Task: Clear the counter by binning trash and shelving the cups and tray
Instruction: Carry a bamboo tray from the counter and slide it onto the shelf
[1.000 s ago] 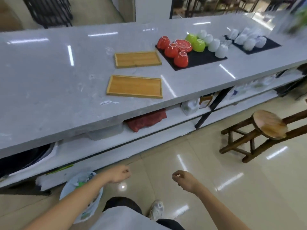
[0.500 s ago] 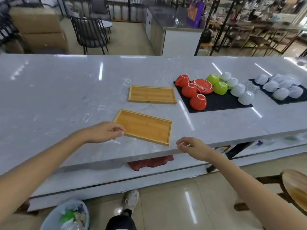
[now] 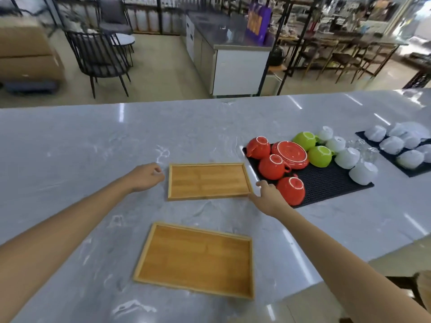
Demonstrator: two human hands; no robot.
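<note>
Bamboo far tray [image 3: 208, 180] | hands moved up from near tray [image 3: 198, 258] | left hand [image 3: 146, 177] curled empty | right hand [image 3: 268, 198] touching corner, spread

Glossy marble counter [image 3: 70, 145], matt wooden trays [image 3: 207, 180], glazed ceramic cups [image 3: 271, 167].

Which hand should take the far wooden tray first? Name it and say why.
Right. The right hand already reaches the far tray at its near right corner, while the left hand is curled just off its left edge, apparently not touching.

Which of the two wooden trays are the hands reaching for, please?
The far tray, beside the black mat: left hand and right hand flank it. The near tray lies untouched.
</note>
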